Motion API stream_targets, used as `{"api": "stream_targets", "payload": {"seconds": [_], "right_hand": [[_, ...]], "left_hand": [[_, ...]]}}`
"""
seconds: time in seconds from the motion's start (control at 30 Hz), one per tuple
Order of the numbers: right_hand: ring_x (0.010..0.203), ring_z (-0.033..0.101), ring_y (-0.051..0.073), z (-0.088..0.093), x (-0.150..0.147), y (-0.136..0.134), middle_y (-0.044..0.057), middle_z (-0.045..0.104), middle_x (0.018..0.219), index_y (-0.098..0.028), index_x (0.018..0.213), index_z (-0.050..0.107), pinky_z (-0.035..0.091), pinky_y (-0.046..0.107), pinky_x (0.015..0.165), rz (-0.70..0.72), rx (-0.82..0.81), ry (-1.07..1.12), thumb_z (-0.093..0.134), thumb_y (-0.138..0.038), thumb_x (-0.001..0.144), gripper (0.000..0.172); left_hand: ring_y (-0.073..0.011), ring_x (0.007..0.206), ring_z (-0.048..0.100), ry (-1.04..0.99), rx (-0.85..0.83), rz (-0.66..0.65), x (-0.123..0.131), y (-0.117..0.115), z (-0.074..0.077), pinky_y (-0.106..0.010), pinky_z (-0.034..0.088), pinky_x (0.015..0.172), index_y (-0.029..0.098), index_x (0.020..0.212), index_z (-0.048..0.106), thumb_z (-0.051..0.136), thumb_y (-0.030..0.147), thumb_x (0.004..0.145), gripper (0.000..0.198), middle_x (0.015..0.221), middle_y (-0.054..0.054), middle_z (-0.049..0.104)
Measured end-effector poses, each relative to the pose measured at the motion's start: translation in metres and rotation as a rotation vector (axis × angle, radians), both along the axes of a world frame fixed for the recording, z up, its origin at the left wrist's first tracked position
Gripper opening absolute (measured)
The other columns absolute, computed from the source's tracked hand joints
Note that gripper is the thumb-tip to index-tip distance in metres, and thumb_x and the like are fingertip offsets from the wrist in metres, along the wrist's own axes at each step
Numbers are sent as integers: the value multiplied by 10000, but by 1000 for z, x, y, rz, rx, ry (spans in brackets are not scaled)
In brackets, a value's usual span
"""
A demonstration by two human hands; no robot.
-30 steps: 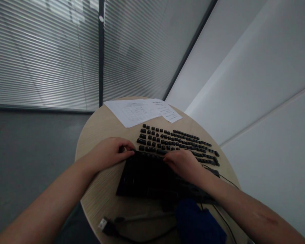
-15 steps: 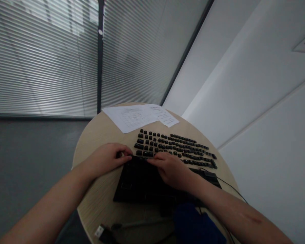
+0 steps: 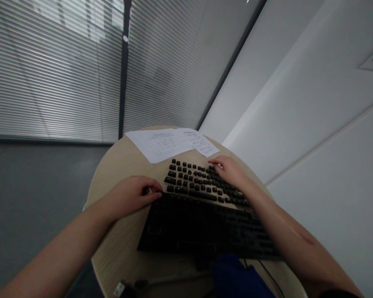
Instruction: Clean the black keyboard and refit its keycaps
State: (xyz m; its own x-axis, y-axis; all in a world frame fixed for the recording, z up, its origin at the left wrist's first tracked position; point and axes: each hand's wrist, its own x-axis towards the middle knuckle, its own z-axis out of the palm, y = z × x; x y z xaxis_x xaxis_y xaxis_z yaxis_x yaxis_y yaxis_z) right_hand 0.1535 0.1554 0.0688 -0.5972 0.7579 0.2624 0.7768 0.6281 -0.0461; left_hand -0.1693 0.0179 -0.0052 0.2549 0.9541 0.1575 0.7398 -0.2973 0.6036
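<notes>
The left hand (image 3: 136, 194) has its thumb and forefinger tips close together at the far left corner of the black keyboard (image 3: 186, 227); whether they pinch it I cannot tell. The right hand (image 3: 228, 170), fingers partly bent, is over the far rows of loose keys (image 3: 202, 194); any grip is unclear. The keyboard lies nearer the person than the keys, on the round table (image 3: 118, 169). Papers (image 3: 161, 145) lie beyond, blue cloth (image 3: 238, 279) at the near side.

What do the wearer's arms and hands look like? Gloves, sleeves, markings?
Left hand and right hand are bare: no gloves, rings or watch visible. Both forearms are uncovered. A bit of dark sleeve shows at the lower right; a streak-like mark runs along the right forearm.
</notes>
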Motion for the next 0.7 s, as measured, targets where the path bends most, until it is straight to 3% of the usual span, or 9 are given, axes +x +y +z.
{"api": "stream_targets", "payload": {"seconds": [0.1,0.23,0.53,0.7], "right_hand": [[1128,683,235,-8,16,48,107,761,1193,-167,1137,780,478,375,1053,-176,-84,-109,584,-111,911,304],[1034,710,212,-26,23,82,104,781,1127,-151,1115,786,508,324,968,-236,-189,-122,626,-122,898,271],[885,696,172,-40,15,97,54,792,940,-159,952,802,503,252,816,-184,-241,-123,721,-138,816,160],[878,673,161,-30,9,86,56,773,945,-154,962,772,490,257,823,-183,-188,-56,671,-129,839,161]], "left_hand": [[-192,721,668,4,-18,12,0,0,-1,-295,430,672,263,990,778,573,447,871,299,810,-13,759],[-197,738,673,-5,-21,4,0,-1,-1,-296,433,676,266,984,779,580,442,867,291,835,-15,766],[-200,748,667,2,-23,12,1,0,1,-305,437,688,272,957,782,594,427,855,265,839,-17,765],[-202,749,672,-30,-14,11,0,1,-1,-303,445,685,274,947,783,605,432,846,259,824,-11,763]]}}
